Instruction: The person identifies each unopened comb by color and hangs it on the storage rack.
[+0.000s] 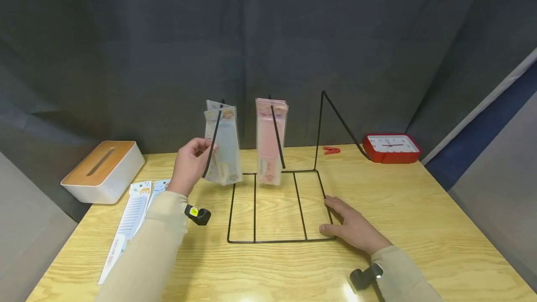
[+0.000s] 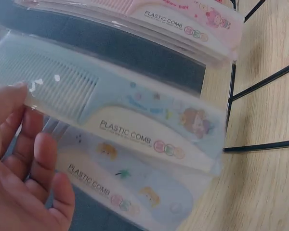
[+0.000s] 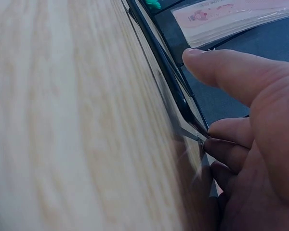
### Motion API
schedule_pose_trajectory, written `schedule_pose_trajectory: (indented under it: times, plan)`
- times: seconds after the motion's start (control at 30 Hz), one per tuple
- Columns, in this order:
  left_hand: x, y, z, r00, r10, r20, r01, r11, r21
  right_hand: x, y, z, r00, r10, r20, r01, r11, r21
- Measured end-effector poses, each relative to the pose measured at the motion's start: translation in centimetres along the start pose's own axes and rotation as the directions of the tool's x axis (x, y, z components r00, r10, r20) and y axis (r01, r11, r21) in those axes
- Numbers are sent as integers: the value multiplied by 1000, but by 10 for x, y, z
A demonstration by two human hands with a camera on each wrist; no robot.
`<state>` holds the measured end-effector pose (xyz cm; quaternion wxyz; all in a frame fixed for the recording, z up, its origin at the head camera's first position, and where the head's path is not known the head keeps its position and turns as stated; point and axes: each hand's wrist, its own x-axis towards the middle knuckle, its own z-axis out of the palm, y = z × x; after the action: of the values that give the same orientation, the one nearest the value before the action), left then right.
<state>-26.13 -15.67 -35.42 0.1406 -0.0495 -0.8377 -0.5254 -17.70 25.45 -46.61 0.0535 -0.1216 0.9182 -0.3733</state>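
A black wire display rack (image 1: 272, 240) stands mid-table with upright hooks. Pale blue packets of plastic combs (image 1: 222, 150) hang on its left hook, pink comb packets (image 1: 270, 139) on the middle hook. My left hand (image 1: 204, 146) is raised at the blue packets and pinches the edge of the front one. In the left wrist view the blue comb packet (image 2: 135, 120) lies across my left hand (image 2: 29, 120), thumb on its edge, with a second packet behind. My right hand (image 1: 335, 216) lies flat on the rack's front right base corner. The right wrist view shows the fingertips of my right hand (image 3: 202, 101) on the rack's base wire (image 3: 159, 62).
A white tissue box with a wooden lid (image 1: 102, 169) sits at the far left. More comb packets (image 1: 134, 209) lie on the table beside my left arm. A red clock (image 1: 390, 148) and a small red clip (image 1: 331, 150) rest at the back right. A dark curtain backs the table.
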Motion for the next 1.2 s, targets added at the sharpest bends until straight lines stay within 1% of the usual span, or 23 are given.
schedule_pose_trajectory:
  times: [0.1, 0.2, 0.33, 0.43, 0.53, 0.63, 0.73, 0.8, 0.9, 1.0, 1.1, 1.2]
  plan:
    - [1, -5, -2, 1000, -7, -18, 7, 1000, 7, 1, 0, -1, 1000, 7, 3, -7, 1000, -5]
    - [0, -16, -6, 1000, -24, -4, 24, 999, 32, 1, -1, -1, 1000, 14, 9, -14, 1000, -2]
    - [-3, -41, -17, 999, -48, 12, 47, 993, 105, 1, -2, 0, 1000, 16, 11, -16, 1000, 1]
    - [-5, -65, -31, 997, -76, -6, 76, 985, 152, 1, -2, 0, 1000, 13, 8, -12, 1000, -3]
    - [-6, -88, -48, 990, -132, -42, 138, 973, 187, 1, -2, -1, 1000, 11, 7, -11, 1000, -10]
    - [-8, -111, -64, 979, -189, -75, 201, 956, 213, 1, -2, -1, 1000, 14, 7, -14, 1000, -14]
    - [-13, -130, -75, 965, -249, -84, 261, 943, 208, 0, -3, -1, 1000, 16, 6, -16, 1000, -10]
    - [-16, -140, -78, 955, -286, -73, 295, 932, 210, 0, -4, -1, 1000, 18, 6, -18, 1000, -7]
    - [-17, -151, -80, 949, -313, -44, 315, 918, 240, -1, -4, -1, 1000, 21, 9, -21, 1000, -5]
    - [-15, -156, -80, 954, -299, -5, 286, 908, 307, -1, -3, -1, 1000, 21, 6, -21, 1000, -5]
    - [-13, -157, -77, 954, -300, 27, 268, 885, 382, -1, -2, -1, 1000, 16, 1, -16, 1000, -3]
    - [-13, -157, -75, 945, -323, 48, 271, 858, 437, 0, -2, -1, 1000, 8, 2, -8, 1000, 1]
